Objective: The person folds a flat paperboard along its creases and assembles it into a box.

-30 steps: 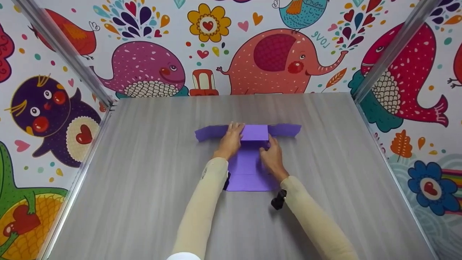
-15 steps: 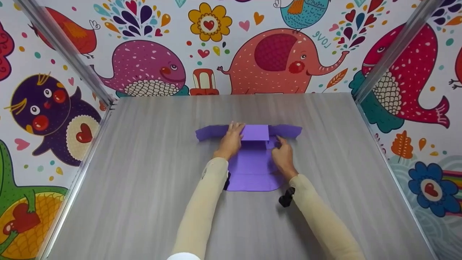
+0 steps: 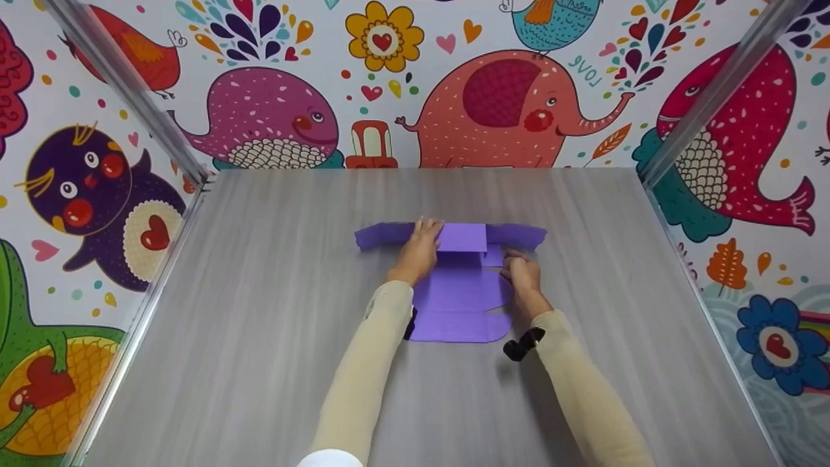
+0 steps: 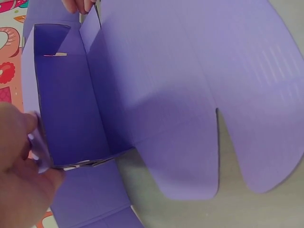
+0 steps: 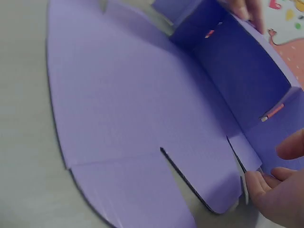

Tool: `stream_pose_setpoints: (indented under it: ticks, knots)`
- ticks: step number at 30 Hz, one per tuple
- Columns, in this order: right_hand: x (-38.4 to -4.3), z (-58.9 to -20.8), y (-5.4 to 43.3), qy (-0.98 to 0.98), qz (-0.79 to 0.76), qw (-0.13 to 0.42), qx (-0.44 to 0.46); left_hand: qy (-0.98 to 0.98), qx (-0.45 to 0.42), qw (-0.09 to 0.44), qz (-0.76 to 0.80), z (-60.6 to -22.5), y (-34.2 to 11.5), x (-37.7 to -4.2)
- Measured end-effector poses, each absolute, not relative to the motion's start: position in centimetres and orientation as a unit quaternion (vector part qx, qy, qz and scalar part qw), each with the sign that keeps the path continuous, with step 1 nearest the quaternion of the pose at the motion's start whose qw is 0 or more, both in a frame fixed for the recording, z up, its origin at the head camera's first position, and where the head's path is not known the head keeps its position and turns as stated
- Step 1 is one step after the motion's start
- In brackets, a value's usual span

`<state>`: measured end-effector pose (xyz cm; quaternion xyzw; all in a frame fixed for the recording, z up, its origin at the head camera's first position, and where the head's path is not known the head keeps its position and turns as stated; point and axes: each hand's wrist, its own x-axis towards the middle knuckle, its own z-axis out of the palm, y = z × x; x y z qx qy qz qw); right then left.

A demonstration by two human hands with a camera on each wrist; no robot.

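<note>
A partly folded purple cardboard box [image 3: 454, 292] lies on the table, its back panel standing up with a folded-over top strip. At the left end of that raised part, my left hand [image 3: 418, 251] pinches the edge between thumb and fingers, as the left wrist view shows. My right hand [image 3: 524, 275] is at the box's right side. Its fingertips touch the end of a small side flap [image 5: 243, 149], while the thumb stands apart from the cardboard. Long side wings [image 3: 519, 235] spread out from the raised panel on both sides. The base panel [image 5: 118, 95] lies flat, with slits between its flaps.
The grey wood-grain table [image 3: 259, 292] surrounds the box. Metal frame posts [image 3: 130, 91] rise at the back corners, and a printed cartoon wall [image 3: 382, 97] stands behind. A black wrist camera [image 3: 524, 344] hangs beside the right sleeve.
My right hand has shifted outward to the right, away from the box's middle, uncovering the right-hand flaps and slits. The left hand keeps its place on the raised panel.
</note>
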<state>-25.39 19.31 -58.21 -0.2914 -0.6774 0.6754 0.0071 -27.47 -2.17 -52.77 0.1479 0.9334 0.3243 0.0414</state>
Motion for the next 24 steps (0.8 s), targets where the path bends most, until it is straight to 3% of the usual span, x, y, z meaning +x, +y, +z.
stream_pose_setpoints:
  ticks: [7, 24]
  knots:
    - [-25.6, -58.1, 18.8, -0.659, 0.692, 0.029, -0.294, 0.931, 0.146, 0.048, 0.33, -52.8, -2.3, -27.5]
    - [-24.8, -56.3, 15.8, -0.706, 0.674, -0.014, -0.219, 0.935, 0.138, 0.048, 0.322, -52.9, -2.2, -27.6]
